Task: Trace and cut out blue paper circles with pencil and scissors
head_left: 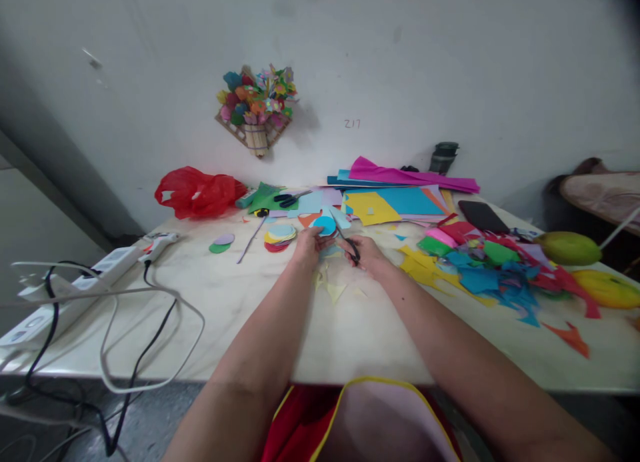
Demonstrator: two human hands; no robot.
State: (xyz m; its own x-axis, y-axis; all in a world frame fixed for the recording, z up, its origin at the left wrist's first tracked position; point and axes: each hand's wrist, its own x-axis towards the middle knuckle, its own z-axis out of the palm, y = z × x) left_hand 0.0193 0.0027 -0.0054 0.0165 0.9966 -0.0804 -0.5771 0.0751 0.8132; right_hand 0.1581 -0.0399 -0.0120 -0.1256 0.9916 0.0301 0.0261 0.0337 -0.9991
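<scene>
"What do we hold?"

"Over the table [250, 335], our left hand [310, 245] pinches a blue paper disc [325, 226], apparently steadying it beside scissors [355, 250] our right hand [369, 253] grips by their black handles. The blades' gap, we can't tell."

"And around us?"

"Stacked paper circles [280, 234] at left, perhaps kept apart from scraps [483, 280] at right."

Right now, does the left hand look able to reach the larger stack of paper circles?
Probably yes: the larger stack lies just beside the left hand, with nothing visible between them. The blue circle in its grip may need setting down first.
</scene>
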